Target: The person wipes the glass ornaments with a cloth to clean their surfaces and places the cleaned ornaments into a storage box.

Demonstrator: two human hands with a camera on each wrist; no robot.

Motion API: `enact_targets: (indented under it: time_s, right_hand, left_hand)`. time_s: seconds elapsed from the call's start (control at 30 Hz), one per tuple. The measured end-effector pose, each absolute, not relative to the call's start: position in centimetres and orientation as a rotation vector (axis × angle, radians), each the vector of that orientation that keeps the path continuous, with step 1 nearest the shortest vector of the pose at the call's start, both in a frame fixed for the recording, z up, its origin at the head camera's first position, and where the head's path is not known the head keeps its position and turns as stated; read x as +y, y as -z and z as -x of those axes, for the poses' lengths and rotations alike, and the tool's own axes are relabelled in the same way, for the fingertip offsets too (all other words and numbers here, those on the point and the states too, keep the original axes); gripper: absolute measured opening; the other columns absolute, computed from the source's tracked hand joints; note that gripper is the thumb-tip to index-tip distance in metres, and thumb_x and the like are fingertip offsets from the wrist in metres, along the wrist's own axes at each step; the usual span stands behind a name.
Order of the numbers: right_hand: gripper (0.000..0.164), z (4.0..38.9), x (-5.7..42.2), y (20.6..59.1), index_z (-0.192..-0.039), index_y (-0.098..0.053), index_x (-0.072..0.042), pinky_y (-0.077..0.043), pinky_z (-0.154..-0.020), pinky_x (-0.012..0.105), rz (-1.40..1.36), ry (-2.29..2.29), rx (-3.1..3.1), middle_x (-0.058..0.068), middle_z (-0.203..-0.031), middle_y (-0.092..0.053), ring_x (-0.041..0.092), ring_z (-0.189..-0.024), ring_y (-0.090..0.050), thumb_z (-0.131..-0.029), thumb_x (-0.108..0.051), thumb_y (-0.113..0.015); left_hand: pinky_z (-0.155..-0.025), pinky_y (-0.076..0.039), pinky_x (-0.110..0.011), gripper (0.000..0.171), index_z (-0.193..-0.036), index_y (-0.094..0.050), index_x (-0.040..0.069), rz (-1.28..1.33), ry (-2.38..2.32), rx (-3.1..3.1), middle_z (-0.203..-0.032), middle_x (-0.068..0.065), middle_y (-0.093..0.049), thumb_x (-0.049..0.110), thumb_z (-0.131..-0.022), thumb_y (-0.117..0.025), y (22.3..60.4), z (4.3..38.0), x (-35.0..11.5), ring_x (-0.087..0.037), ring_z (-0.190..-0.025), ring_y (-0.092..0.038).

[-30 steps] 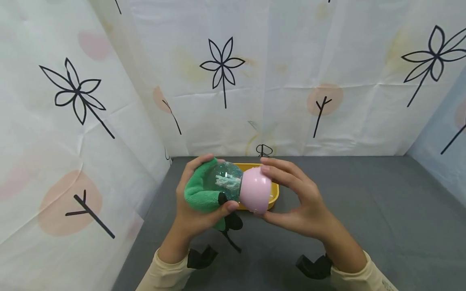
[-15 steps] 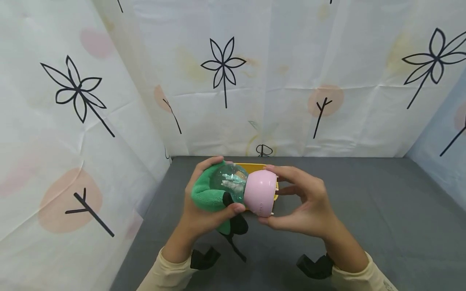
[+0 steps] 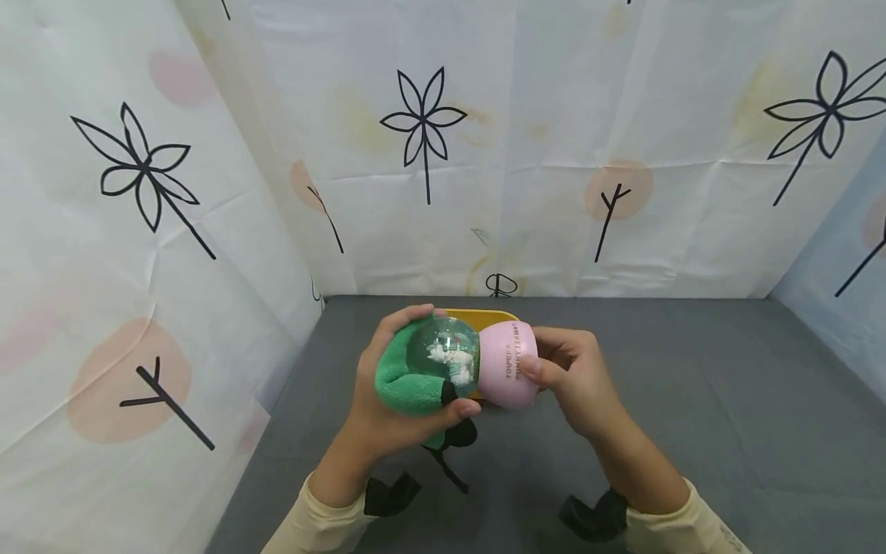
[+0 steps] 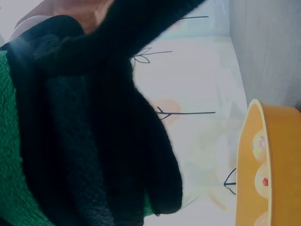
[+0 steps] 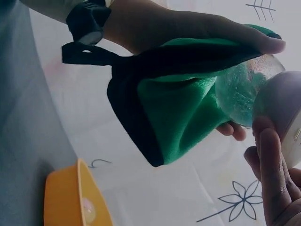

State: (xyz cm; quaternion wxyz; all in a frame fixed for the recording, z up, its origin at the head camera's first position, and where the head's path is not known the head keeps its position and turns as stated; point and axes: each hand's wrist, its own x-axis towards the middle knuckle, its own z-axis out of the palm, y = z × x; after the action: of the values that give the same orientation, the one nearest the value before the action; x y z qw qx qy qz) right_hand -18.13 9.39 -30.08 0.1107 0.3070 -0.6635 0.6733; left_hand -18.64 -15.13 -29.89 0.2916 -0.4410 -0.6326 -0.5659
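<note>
A snow globe lies sideways between the hands in the head view, its clear glass ball [image 3: 451, 355] to the left and its pink base [image 3: 500, 363] to the right. White figures show inside the glass, and gold lettering runs across the base. My left hand [image 3: 377, 415] grips a green plush cloth [image 3: 410, 391] with black trim, wrapped round the ball's left end. My right hand [image 3: 583, 388] pinches the base, thumb on its front and fingers partly hidden behind. In the right wrist view the cloth [image 5: 183, 117] hangs down with a black loop.
A yellow tub [image 3: 477, 316] stands behind the hands on the grey tabletop [image 3: 692, 415]. Round pale balls with red marks lie inside the tub [image 4: 288, 155] in the left wrist view. Patterned white curtains [image 3: 554, 115] enclose the back and sides.
The globe has turned about its length, bringing the base's lettering to the front. My right thumb has moved from the base's lower edge onto its front. Both the globe and left hand shifted slightly right.
</note>
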Motion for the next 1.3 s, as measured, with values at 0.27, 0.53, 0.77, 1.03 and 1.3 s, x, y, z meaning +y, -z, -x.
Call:
enact_targets:
  time_s: [0.27, 0.53, 0.77, 1.03, 1.3]
  right_hand:
    - [0.028, 18.1, 10.0, 29.4, -0.119, -0.075, -0.006, -0.06, -0.057, 0.033, -0.989, -1.96, -2.076, 0.0, -0.095, -0.076, 0.013, -0.075, -0.069, -0.1, -0.025, -0.067]
    - [0.059, 18.2, 11.3, 28.8, -0.141, -0.062, -0.006, -0.066, -0.073, 0.035, -1.182, -1.703, -2.147, 0.004, -0.12, -0.073, 0.017, -0.092, -0.075, -0.089, -0.023, -0.085]
    - [0.099, 17.8, 11.5, 28.0, -0.149, -0.049, 0.009, -0.056, -0.107, 0.029, -1.339, -1.386, -1.905, 0.021, -0.151, -0.056, 0.023, -0.138, -0.059, -0.072, -0.023, -0.101]
    - [0.068, 17.2, 10.3, 27.8, -0.142, -0.06, 0.005, -0.05, -0.112, 0.022, -1.354, -1.137, -1.851, 0.023, -0.15, -0.055, 0.026, -0.141, -0.055, -0.089, -0.03, -0.086]
    - [0.065, 17.2, 10.1, 27.9, -0.133, -0.066, 0.007, -0.056, -0.103, 0.021, -1.332, -1.14, -1.743, 0.022, -0.137, -0.065, 0.023, -0.128, -0.066, -0.083, -0.027, -0.091]
  left_hand:
    - [-0.094, -0.062, -0.031, 0.089, -0.14, -0.048, -0.014, 1.152, 1.478, -1.672, -0.123, -0.024, -0.068, 0.034, -0.08, -0.094, 29.8, 18.7, -15.0, -0.026, -0.108, -0.073]
    - [-0.096, -0.062, -0.031, 0.088, -0.136, -0.046, -0.02, 1.166, 1.484, -1.574, -0.122, -0.026, -0.066, 0.031, -0.082, -0.093, 29.3, 18.1, -14.8, -0.026, -0.109, -0.072]
    - [-0.097, -0.061, -0.03, 0.087, -0.137, -0.048, -0.017, 1.109, 1.461, -1.602, -0.121, -0.024, -0.069, 0.035, -0.083, -0.092, 29.3, 18.0, -14.9, -0.025, -0.11, -0.073]
    - [-0.098, -0.061, -0.032, 0.087, -0.139, -0.048, -0.015, 1.115, 1.501, -1.623, -0.124, -0.026, -0.068, 0.035, -0.083, -0.092, 29.4, 18.1, -15.0, -0.026, -0.112, -0.072]
    - [-0.099, -0.061, -0.033, 0.086, -0.14, -0.048, -0.014, 1.158, 1.519, -1.637, -0.127, -0.026, -0.066, 0.031, -0.082, -0.093, 29.3, 18.0, -15.0, -0.027, -0.113, -0.071]
